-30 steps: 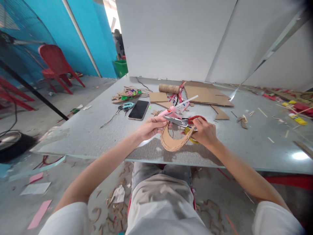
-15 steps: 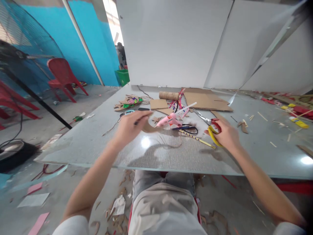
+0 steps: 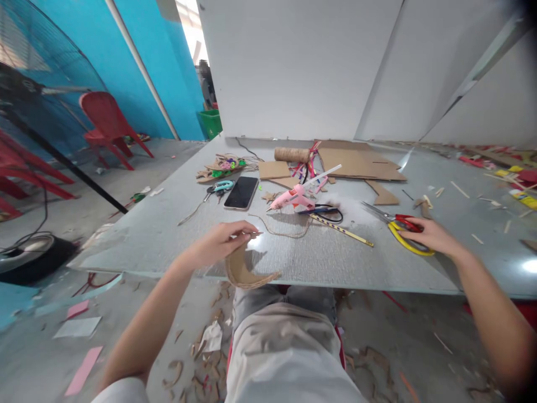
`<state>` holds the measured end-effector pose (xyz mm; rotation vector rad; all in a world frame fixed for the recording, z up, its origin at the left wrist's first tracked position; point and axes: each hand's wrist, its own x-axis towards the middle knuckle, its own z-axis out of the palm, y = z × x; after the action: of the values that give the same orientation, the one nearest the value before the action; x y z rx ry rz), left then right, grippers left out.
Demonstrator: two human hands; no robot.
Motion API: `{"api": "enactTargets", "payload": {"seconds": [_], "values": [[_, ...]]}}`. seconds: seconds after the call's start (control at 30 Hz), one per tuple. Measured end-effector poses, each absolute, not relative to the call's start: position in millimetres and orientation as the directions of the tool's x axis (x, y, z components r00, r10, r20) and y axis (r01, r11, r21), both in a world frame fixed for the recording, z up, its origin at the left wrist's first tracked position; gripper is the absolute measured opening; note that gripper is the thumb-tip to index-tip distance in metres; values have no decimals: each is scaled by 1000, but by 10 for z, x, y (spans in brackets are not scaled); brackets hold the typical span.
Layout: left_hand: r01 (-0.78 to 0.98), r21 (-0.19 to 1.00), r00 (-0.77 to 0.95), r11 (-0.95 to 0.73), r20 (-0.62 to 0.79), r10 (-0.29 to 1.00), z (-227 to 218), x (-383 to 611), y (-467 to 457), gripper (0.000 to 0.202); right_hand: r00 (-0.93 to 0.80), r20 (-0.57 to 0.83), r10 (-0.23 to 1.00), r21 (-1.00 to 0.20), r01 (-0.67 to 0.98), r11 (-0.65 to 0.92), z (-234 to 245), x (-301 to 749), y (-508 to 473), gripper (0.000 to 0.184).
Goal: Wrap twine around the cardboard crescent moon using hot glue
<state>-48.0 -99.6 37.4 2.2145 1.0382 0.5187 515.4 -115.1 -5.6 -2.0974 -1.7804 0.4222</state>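
A curved strip of cardboard [image 3: 240,268] hangs from my left hand [image 3: 222,242], pinched between thumb and fingers near the table's front edge. Something small and thin also shows at those fingertips, too small to name. On the right, my right hand [image 3: 438,236] grips the red and yellow handles of a pair of scissors [image 3: 405,230], whose blades point left, low over the tabletop. A pink glue gun [image 3: 293,197] with a clear glue stick lies between the hands. Close to it are a yellow ruler [image 3: 344,230] and a length of twine [image 3: 289,235].
A phone [image 3: 241,193] and light-blue snips [image 3: 220,187] lie left of the glue gun. Behind stand a twine roll [image 3: 291,154] and cardboard sheets [image 3: 361,159]. Sticks and yellow tubes [image 3: 524,198] litter the right side. A white panel [image 3: 293,67] borders the table's back.
My left hand has come down and nearer to me with the cardboard strip, uncovering the phone. My right hand has moved right with the scissors, lowering them to the table.
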Motion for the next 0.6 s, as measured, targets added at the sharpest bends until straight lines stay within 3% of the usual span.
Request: {"api": "enactTargets", "payload": {"seconds": [0.13, 0.3, 0.43, 0.6], "values": [[580, 606, 598, -544, 136, 790, 359, -176, -1044, 29, 194, 32, 980, -403, 900, -165, -67, 5161, -1119, 41], [646, 524, 559, -555, 171, 811, 249, 131, -1121, 23, 111, 143, 984, -297, 953, -64, -110, 5149, -1118, 39], [757, 319, 537, -571, 193, 821, 155, 242, -1219, 24, 91, 191, 977, -282, 959, -34, -171, 5156, -1135, 41], [688, 255, 609, -679, 304, 732, 63, 116, -1428, 34, 121, 284, 951, -240, 969, -51, -254, 5125, -1187, 47]]}}
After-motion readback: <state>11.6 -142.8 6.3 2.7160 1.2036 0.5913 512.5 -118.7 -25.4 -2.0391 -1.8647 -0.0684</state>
